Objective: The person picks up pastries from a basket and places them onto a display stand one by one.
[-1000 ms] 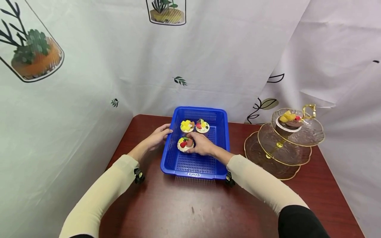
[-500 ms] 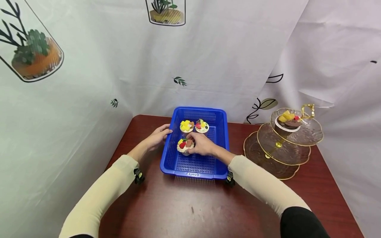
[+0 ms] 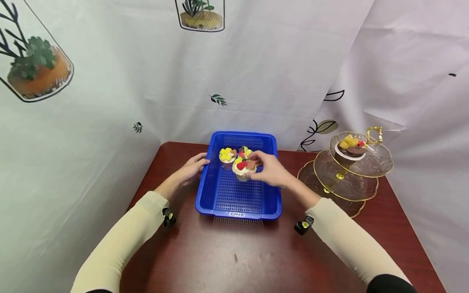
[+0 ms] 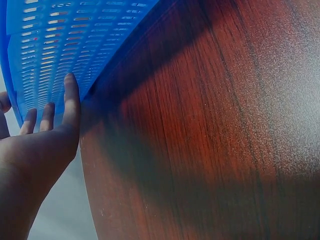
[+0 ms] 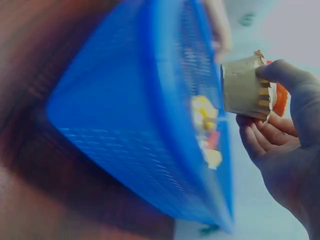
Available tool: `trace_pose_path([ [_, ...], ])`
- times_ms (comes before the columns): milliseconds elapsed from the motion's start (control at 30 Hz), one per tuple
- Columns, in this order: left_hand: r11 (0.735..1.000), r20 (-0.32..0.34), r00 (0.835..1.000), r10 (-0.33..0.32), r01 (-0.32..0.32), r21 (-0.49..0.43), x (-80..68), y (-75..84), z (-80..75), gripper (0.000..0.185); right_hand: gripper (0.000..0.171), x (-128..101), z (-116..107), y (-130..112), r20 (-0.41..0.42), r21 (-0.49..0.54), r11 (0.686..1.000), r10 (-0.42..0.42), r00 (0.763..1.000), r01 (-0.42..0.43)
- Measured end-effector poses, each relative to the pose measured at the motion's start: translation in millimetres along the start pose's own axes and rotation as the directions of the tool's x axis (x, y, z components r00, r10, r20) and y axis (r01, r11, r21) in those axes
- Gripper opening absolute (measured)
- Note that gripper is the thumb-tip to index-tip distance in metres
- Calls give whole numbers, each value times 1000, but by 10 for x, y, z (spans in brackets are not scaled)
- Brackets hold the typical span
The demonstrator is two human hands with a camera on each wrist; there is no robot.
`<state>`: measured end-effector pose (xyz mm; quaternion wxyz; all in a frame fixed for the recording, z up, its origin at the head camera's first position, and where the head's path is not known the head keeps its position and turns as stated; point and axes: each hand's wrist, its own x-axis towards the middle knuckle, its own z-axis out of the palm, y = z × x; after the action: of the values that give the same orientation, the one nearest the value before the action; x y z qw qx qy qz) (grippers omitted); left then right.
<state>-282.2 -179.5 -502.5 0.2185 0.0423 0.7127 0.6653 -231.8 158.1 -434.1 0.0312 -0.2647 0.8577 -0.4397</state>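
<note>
Cupcake is pinched by right hand, stand at its 3 o'clock; basket is touched at 9 o'clock by left hand, fingers straight.

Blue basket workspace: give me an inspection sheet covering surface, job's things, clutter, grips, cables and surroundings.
Surface: reddish-brown tabletop with small scuffs on the near part.
Job's things: blue basket containing a yellow-topped cupcake and a partly hidden cupcake; held cupcake above the basket; chocolate cupcake on the top plate of the three-tiered stand.
Clutter: nothing seen.
Grips: left grip touching the basket's left side; right grip pinching the held cupcake.
Cables: nothing seen.
Surroundings: pale, plant-patterned cloth backdrop.
</note>
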Motion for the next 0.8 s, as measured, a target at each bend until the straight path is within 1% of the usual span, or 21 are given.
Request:
trace_pose_path([
  [200, 999, -12, 1000, -16, 17, 32, -4, 12, -8, 50, 56, -259, -394, -182, -123, -58, 998, -22, 992, 15],
  [333, 999, -6, 1000, -14, 14, 43, -10, 17, -1, 50, 56, -459, -633, -276, -207, -67, 997, -45, 977, 32],
  [433, 999, 0, 1000, -9, 9, 40, -10, 11, 2, 50, 56, -622, -800, -319, -275, -69, 997, -60, 960, 42],
  [667, 999, 11, 1000, -5, 4, 50, 3, -3, -18, 51, 58, -997, -1149, -431, -412, -150, 986, -123, 903, 66],
  [800, 998, 5, 1000, -12, 12, 63, -5, 5, -22, 50, 63, -1158, -1314, -482, -457, -123, 987, -150, 877, 104],
])
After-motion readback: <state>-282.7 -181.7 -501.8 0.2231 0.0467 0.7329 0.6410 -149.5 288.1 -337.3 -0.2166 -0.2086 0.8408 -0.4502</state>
